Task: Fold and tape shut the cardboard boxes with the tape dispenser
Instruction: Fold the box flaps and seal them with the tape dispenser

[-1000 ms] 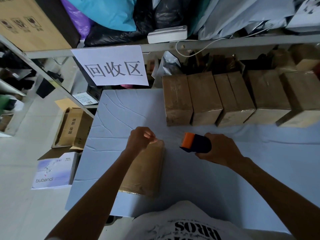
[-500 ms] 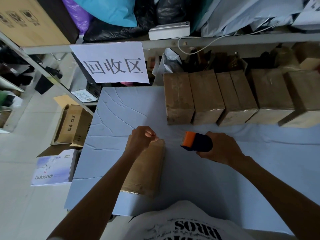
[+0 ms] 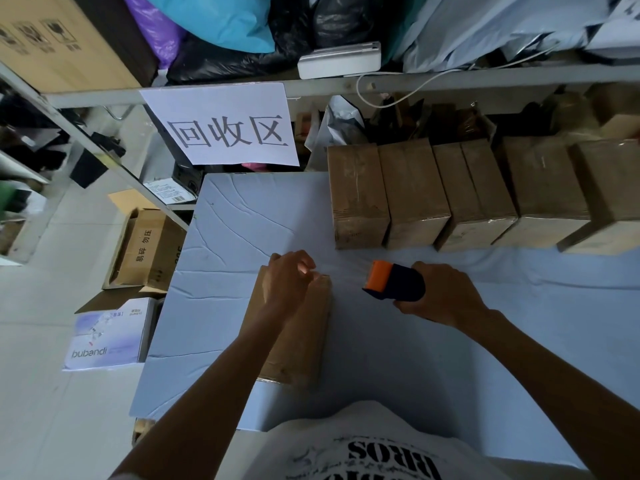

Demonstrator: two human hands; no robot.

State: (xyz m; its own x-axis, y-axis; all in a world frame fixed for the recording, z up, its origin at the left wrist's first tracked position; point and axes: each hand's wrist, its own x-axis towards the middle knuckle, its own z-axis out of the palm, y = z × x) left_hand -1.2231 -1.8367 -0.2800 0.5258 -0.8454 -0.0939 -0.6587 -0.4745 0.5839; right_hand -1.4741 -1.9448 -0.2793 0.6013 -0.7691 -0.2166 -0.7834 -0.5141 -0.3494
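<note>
A closed brown cardboard box (image 3: 301, 337) lies lengthwise on the pale blue table (image 3: 242, 230) in front of me. My left hand (image 3: 285, 282) rests on its far end with the fingers curled and pinched together; what they pinch is too small to tell. To the right, my right hand (image 3: 441, 296) grips the tape dispenser (image 3: 393, 282), dark with an orange front, held just above the table and apart from the box.
A row of several taped cardboard boxes (image 3: 415, 195) stands along the table's far edge. Behind it is a metal shelf (image 3: 485, 81) with bags and a paper sign (image 3: 225, 123). On the floor at the left sit an open carton (image 3: 145, 251) and a white box (image 3: 107, 337).
Both hands have stayed nearly where they were. The left fingers have shifted slightly on the box's far end. The dispenser has not moved noticeably.
</note>
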